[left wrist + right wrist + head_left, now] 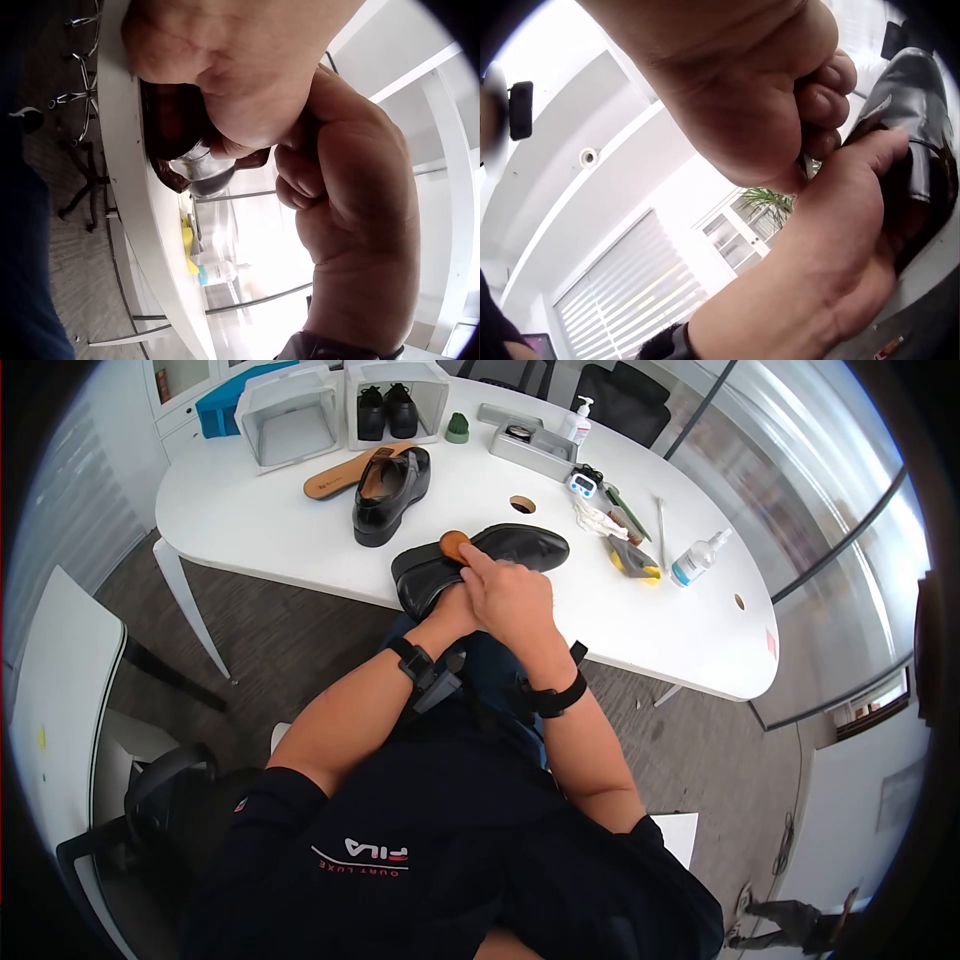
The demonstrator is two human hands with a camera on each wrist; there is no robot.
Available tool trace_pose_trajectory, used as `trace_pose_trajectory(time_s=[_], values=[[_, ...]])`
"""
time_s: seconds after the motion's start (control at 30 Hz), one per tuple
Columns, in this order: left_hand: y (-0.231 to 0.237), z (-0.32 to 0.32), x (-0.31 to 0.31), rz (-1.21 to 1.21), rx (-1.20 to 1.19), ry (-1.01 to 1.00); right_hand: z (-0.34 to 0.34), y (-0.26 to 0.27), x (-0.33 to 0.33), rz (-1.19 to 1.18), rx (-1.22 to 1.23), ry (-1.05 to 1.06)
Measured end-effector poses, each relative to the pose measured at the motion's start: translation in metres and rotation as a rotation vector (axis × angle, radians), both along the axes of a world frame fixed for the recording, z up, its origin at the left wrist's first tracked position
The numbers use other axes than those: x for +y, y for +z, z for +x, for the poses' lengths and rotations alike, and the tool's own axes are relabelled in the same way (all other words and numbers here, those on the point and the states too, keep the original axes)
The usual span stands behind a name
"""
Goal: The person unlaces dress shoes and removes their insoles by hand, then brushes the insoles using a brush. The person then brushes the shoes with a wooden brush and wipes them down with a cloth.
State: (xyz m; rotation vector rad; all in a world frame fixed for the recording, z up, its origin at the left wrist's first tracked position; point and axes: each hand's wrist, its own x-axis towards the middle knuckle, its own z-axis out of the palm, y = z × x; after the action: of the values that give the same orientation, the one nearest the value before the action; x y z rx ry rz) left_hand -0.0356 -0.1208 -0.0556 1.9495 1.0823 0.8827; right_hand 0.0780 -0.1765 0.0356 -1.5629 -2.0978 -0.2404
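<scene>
A black leather shoe (525,547) lies sideways at the table's near edge, toe to the right. My left hand (455,612) grips it around the opening; in the right wrist view the left thumb lies at the opening of the shoe (911,94). Above it, my right hand (515,605) holds a small round orange-brown piece (454,546) against the shoe's upper side. Several fingers of the right hand (360,180) are curled in the left wrist view. What lies under its palm is hidden. The second black shoe (388,495) stands behind, beside a brown insole (335,480).
At the back are two clear boxes (290,422), one with black shoes (387,412), a green object (457,428) and a grey metal case (530,448). To the right lie a small timer (581,485), a white cloth (595,518), brushes, a grey-yellow item (633,560) and a spray bottle (697,560).
</scene>
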Motion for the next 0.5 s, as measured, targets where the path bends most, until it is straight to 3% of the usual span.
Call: trace_pose_trajectory(time_s=[0.03,0.07,0.13,0.23,0.3,0.37,0.47,0.5], values=[[-0.004,0.001,0.006,-0.04,0.157,-0.005,0.001,0.004,-0.001,-0.02,0.02,-0.027],[0.01,0.001,-0.001,-0.04,0.154,0.001,0.005,0.007,0.0,-0.039,0.038,-0.054],[0.036,0.004,-0.016,-0.019,0.003,0.065,0.03,0.009,0.013,-0.013,0.074,-0.185],[0.018,0.012,-0.007,0.096,-0.1,0.098,0.046,0.017,0.022,0.002,0.039,-0.351],[0.006,0.014,0.002,0.177,-0.178,0.127,0.025,0.031,0.016,-0.015,-0.023,-0.291],[-0.005,0.011,0.008,-0.054,0.171,0.017,-0.01,0.022,0.006,-0.018,-0.145,-0.111],[-0.01,0.004,0.009,-0.038,0.163,0.02,-0.058,0.011,-0.008,0.029,-0.179,0.093],[-0.03,-0.03,-0.016,-0.034,0.157,0.029,-0.066,0.009,-0.007,-0.001,-0.19,0.135]])
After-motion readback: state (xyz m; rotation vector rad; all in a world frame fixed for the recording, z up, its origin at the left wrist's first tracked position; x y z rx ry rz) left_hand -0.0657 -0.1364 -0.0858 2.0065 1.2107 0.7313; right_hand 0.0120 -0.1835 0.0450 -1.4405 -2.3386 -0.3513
